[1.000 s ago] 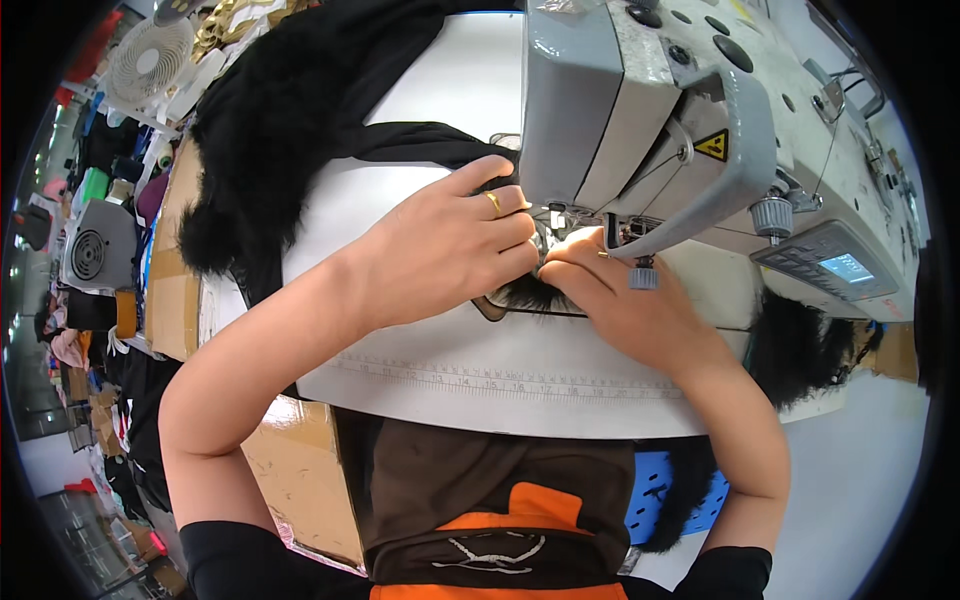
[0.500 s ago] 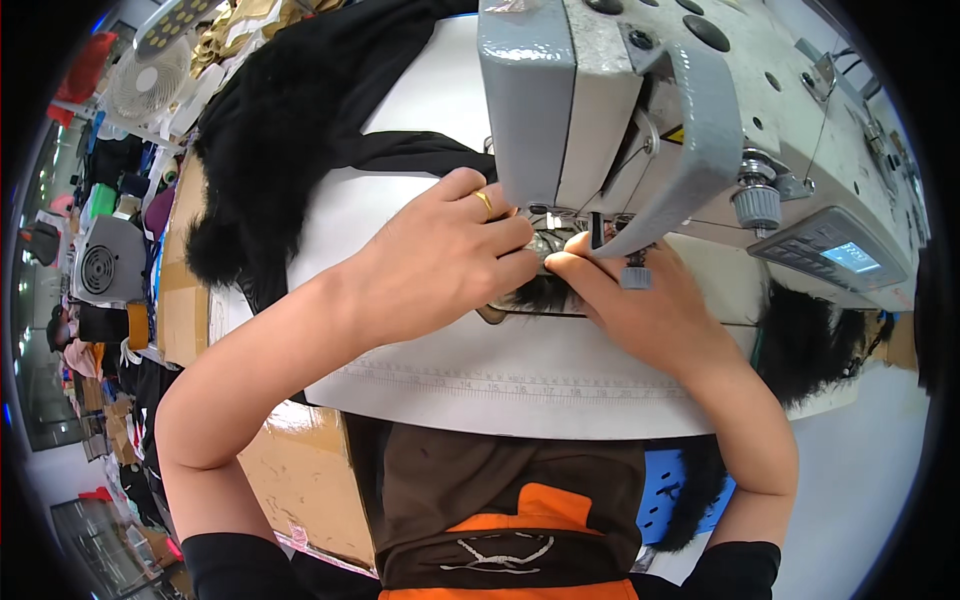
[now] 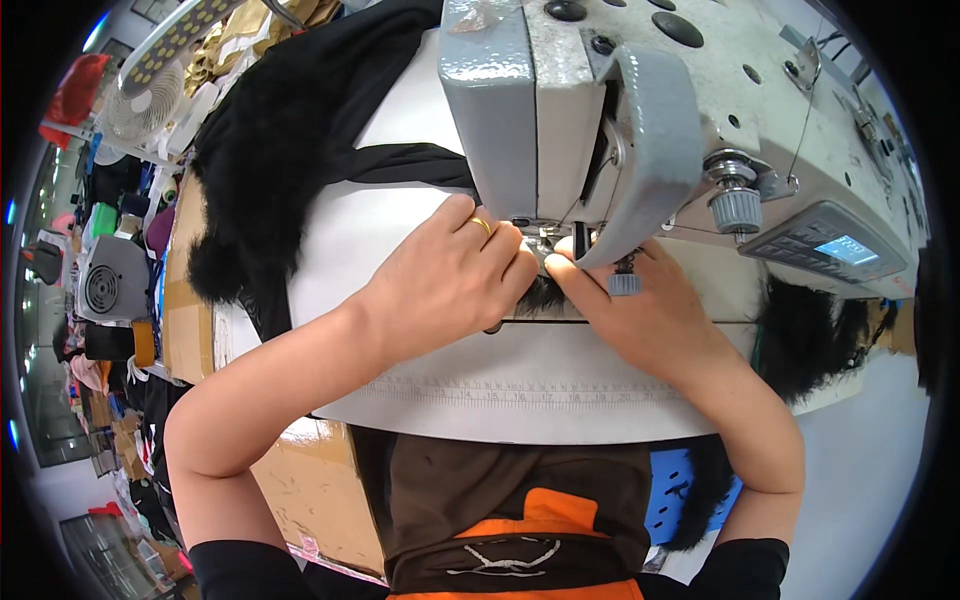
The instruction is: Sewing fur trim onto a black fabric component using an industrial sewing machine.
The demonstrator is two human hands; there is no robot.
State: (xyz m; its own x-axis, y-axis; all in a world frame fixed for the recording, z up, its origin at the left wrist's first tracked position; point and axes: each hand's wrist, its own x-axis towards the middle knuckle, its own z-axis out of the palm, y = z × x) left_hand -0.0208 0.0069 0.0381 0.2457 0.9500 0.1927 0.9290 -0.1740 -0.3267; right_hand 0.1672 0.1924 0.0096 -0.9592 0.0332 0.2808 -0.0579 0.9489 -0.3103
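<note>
My left hand (image 3: 455, 275), a ring on one finger, is closed with curled fingers at the left of the sewing machine's (image 3: 490, 110) needle area. My right hand (image 3: 645, 315) faces it from the right, thumb and fingers pinched together, some of them hidden behind the grey guard (image 3: 655, 150). Between and under the fingertips lies a strip of black furry trim (image 3: 543, 296), held by both hands close to the presser foot. The grip itself is partly covered by my fingers.
Black fabric with fur (image 3: 265, 150) is heaped on the white table (image 3: 440, 400) at the left. More black fur (image 3: 805, 335) hangs at the right. A control panel with a lit screen (image 3: 848, 250) juts from the machine. Cardboard boxes (image 3: 315, 490) stand below the table's left side.
The view has shifted slightly, so the machine appears farther left. My left hand is a little more curled. Both hands stay at the furry trim by the presser foot.
</note>
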